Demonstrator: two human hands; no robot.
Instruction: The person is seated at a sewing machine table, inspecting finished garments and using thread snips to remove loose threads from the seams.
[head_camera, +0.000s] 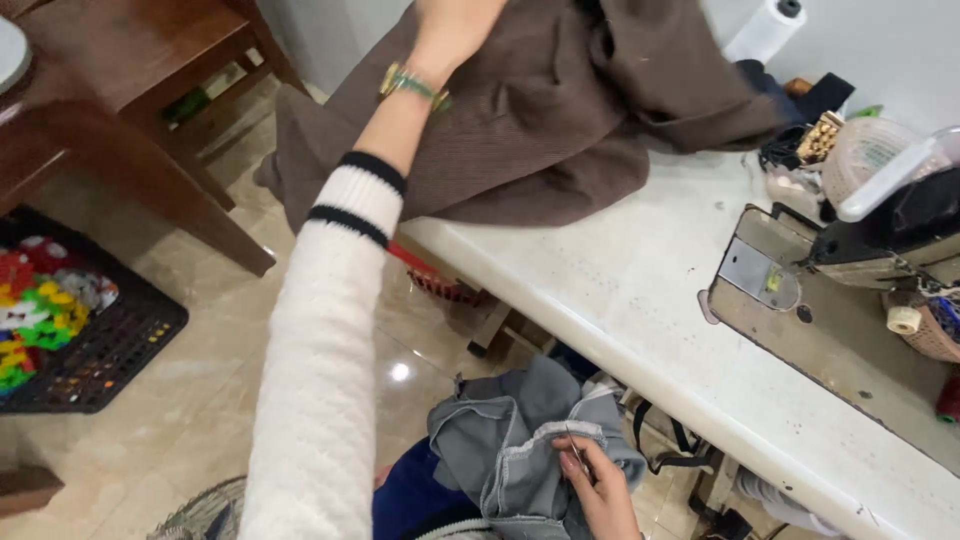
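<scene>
Head view: my left hand (455, 30) rests on the brown cloth (540, 110) heaped on the white table (640, 290), its fingers cropped out; my right hand (600, 490) pinches grey fabric (500, 440) in my lap.

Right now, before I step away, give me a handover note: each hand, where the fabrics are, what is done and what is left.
Left hand: stretched out, resting on the brown fabric heaped on the far end of the white table; whether its grip is closed cannot be told.
Right hand: in the lap, pinching the hemmed edge of the grey garment.
Sewing machine stands on the table at the right, nothing under its needle.
Done: nothing visibly stitched.
Left: both fabrics are away from the machine.
</scene>
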